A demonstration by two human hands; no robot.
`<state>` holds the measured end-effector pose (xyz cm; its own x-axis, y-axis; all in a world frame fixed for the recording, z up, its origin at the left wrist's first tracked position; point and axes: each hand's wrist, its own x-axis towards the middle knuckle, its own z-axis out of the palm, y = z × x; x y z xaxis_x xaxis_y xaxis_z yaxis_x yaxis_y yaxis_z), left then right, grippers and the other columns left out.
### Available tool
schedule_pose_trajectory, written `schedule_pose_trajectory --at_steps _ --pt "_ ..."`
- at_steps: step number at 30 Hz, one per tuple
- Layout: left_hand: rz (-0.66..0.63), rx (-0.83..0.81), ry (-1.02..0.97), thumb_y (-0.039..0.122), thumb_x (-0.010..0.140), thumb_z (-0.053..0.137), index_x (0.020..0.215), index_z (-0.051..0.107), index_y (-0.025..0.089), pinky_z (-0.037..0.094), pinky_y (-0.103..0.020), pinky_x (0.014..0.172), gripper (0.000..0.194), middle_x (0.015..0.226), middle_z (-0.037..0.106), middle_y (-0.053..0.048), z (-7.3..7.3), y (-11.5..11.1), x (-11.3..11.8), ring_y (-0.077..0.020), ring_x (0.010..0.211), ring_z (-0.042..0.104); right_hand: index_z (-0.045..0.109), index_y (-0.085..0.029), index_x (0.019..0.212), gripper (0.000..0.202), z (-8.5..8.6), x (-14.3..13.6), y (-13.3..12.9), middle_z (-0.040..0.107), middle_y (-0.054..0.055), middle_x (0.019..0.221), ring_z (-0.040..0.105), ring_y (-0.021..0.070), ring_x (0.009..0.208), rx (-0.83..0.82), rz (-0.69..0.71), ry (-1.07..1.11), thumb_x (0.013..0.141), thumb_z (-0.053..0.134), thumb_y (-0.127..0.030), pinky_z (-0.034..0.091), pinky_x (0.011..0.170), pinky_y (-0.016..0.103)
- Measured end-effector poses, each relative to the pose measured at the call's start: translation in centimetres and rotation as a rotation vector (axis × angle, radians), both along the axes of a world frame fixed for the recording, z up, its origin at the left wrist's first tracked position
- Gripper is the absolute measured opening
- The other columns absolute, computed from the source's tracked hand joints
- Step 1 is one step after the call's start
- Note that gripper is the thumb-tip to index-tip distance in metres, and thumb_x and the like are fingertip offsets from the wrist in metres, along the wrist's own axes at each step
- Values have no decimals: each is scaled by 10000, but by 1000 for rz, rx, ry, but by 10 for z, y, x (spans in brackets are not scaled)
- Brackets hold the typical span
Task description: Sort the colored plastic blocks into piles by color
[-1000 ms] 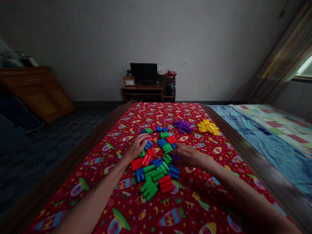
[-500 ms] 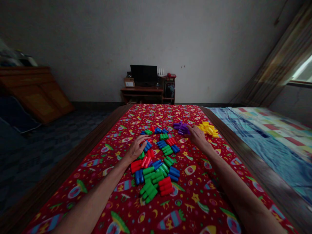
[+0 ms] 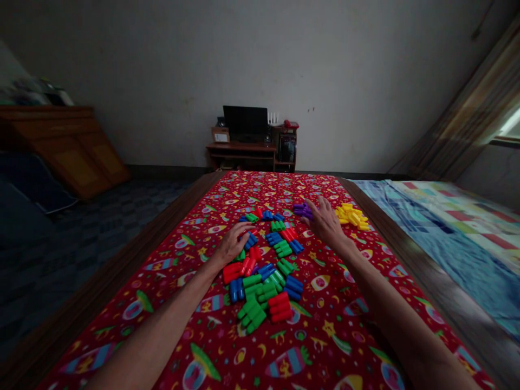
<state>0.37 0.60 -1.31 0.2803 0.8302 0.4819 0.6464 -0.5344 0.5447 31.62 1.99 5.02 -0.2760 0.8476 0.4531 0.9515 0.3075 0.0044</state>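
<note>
Plastic toy blocks, each shaped like a few joined rods, lie on a red patterned cloth (image 3: 162, 314). My left hand (image 3: 232, 245) rests with fingers apart at the left edge of the mixed pile, its fingertips over a blue block (image 3: 251, 240). Red blocks (image 3: 280, 307), green blocks (image 3: 252, 314) and blue blocks (image 3: 293, 288) spread out in front of it. My right hand (image 3: 325, 223) is open, fingers stretched out beside the purple blocks (image 3: 301, 209) and partly hiding them. To its right sits a heap of yellow blocks (image 3: 351, 216).
The cloth covers a table with dark wooden edges (image 3: 181, 197). Beyond it, a desk (image 3: 244, 146) holds a monitor (image 3: 246, 120) and a red telephone (image 3: 291, 124). A bed with a patchwork sheet (image 3: 455, 208) is at the right, a wooden cabinet (image 3: 69, 151) at the left.
My right hand has opened and lifted back from the purple blocks, its fingers now spread. My left hand stays by the mixed pile. The whole view has shifted slightly.
</note>
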Motion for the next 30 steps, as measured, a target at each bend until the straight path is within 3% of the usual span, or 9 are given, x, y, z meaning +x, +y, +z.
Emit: schedule_pose_trajectory --at_steps 3,7,15,20,22,25,27,30 --pt "-2 8 -9 362 912 397 1066 683 172 452 -434 1037 376 1201 635 -113 -1 0 0 -243 1139 587 317 -175 1491 709 -26 -2 16 259 255 1532 252 421 1399 -55 -48 13 891 530 -487 324 1027 569" --pt "-7 6 -22 354 909 398 1064 684 173 455 -427 1031 372 1202 638 -112 -1 1 0 -240 1132 592 278 -177 1502 744 -47 0 39 254 266 1527 265 418 1395 -124 -66 79 888 513 -526 332 1014 584" --pt "-14 -16 -18 352 900 415 1062 692 194 454 -428 1034 357 1199 648 -97 2 -1 0 -240 1135 589 429 -194 1413 586 -52 4 62 380 223 1462 366 361 1336 -83 -65 95 911 491 -489 364 998 537" --pt "-6 -18 -21 360 909 406 1055 687 179 446 -431 1040 365 1204 645 -112 3 -3 0 -244 1150 582 436 -177 1412 587 -39 -6 52 378 221 1474 341 370 1352 -43 -74 80 914 505 -479 277 1047 604" --pt "-5 -26 -29 372 918 396 1059 681 172 443 -431 1043 376 1204 645 -118 4 -4 2 -247 1153 583 462 -156 1397 553 -30 -20 44 395 225 1468 340 352 1361 5 15 90 934 479 -458 250 1081 587" --pt "20 -48 -84 390 939 357 1123 648 163 435 -422 1052 412 1202 648 -114 7 -7 4 -238 1155 584 516 -145 1356 488 -20 -49 42 487 199 1411 423 285 1324 -31 262 153 970 411 -424 305 1100 477" --pt "76 -53 -151 401 951 327 1194 605 161 426 -423 1060 440 1228 637 -111 8 -7 4 -234 1175 573 538 -146 1339 468 -17 -72 51 539 174 1372 458 254 1306 -120 393 209 983 387 -409 343 1089 421" --pt "204 -41 -259 415 959 302 1275 539 167 379 -436 1102 467 1329 580 -114 7 -6 1 -235 1260 515 564 -145 1317 435 -18 -105 75 579 145 1340 471 232 1304 -276 469 256 997 366 -363 346 1086 379"
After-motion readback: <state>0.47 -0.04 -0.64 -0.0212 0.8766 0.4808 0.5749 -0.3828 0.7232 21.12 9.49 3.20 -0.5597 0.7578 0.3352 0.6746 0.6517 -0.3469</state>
